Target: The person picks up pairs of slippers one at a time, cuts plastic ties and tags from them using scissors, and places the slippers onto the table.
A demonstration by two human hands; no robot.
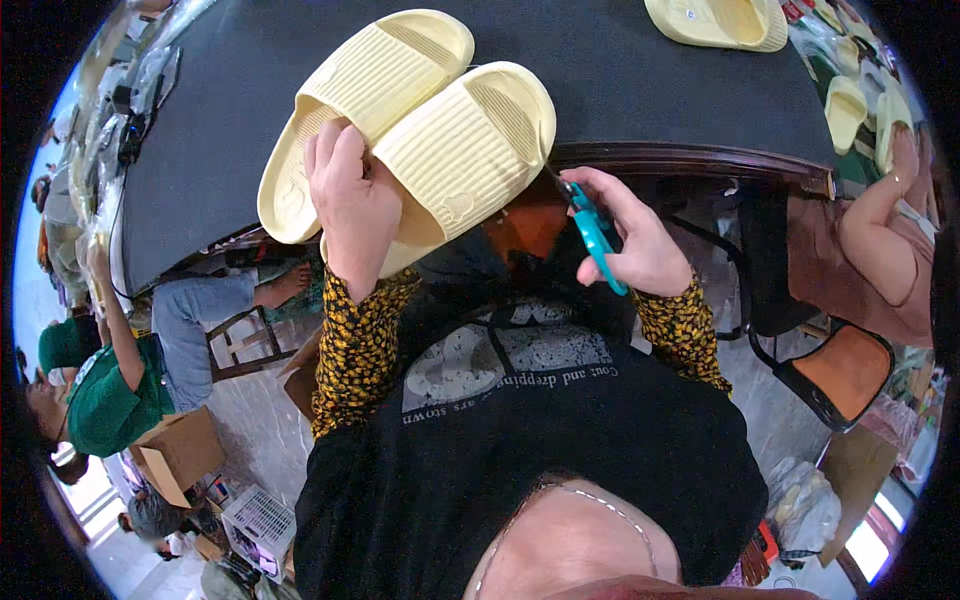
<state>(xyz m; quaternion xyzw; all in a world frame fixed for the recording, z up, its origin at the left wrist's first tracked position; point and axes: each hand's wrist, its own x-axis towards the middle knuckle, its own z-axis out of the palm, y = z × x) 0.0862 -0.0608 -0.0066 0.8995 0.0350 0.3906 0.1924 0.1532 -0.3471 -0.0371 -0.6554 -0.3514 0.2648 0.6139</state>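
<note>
Slippers (455, 155), a pale yellow ribbed pair side by side, lie around the left hand (355, 205), toes ahead and to its right; that hand's curled fingers grip them at the foot openings. The right hand (642, 240), just beside the toe of the nearer slipper, is wrapped loosely around teal-handled scissors (590, 234); their tips point at that slipper's edge, though whether they touch cannot be told. Beyond both hands spreads a black tabletop (650, 100), with another pale yellow slipper (715, 22) farther ahead and right of the right hand.

Pale-yellow slipper (728, 25) on black table (660, 105)
</note>
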